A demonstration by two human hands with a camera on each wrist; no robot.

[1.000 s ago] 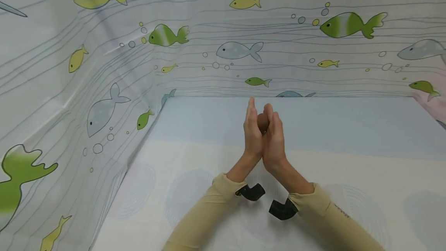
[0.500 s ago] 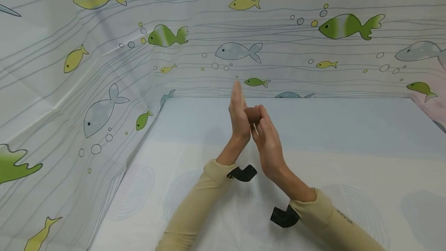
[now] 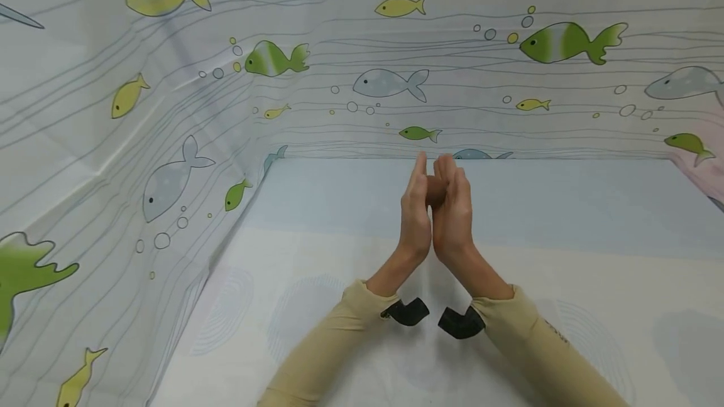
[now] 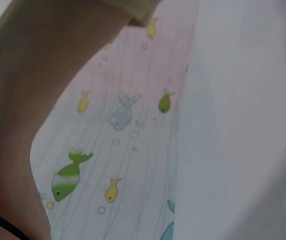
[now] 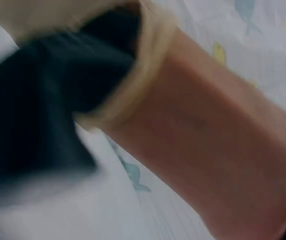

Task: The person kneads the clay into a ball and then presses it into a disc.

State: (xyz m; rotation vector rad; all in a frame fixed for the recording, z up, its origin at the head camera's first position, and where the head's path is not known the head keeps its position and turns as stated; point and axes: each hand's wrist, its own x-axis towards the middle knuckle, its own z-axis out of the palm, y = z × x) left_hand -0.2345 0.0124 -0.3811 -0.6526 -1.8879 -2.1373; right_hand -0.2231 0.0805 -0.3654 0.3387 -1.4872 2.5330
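Observation:
A small rounded brown lump, like modelling clay (image 3: 436, 191), sits between the upper palms and fingers of two upright hands. On its left, my left hand (image 3: 415, 218) presses against it with straight fingers pointing up and away. My right hand (image 3: 454, 215) lies flat along the other side, fingers also extended. The heels of both palms come close together below the lump. Part of the lump is hidden by the fingers. Both wrist views are filled by a bare forearm (image 4: 12, 115) and sleeve cuff, without the lump.
Below the hands spreads a pale blue and white tabletop (image 3: 317, 206). A fish-patterned sheet (image 3: 317, 24) rises behind it and along the left. Black curved wrist mounts (image 3: 462, 323) stick out from beige sleeves (image 3: 334, 344) and face each other with a small gap.
My hands slide against each other around the lump. The left went forward, then came back; the right has now moved forward and up, so the fingertips are nearly level.

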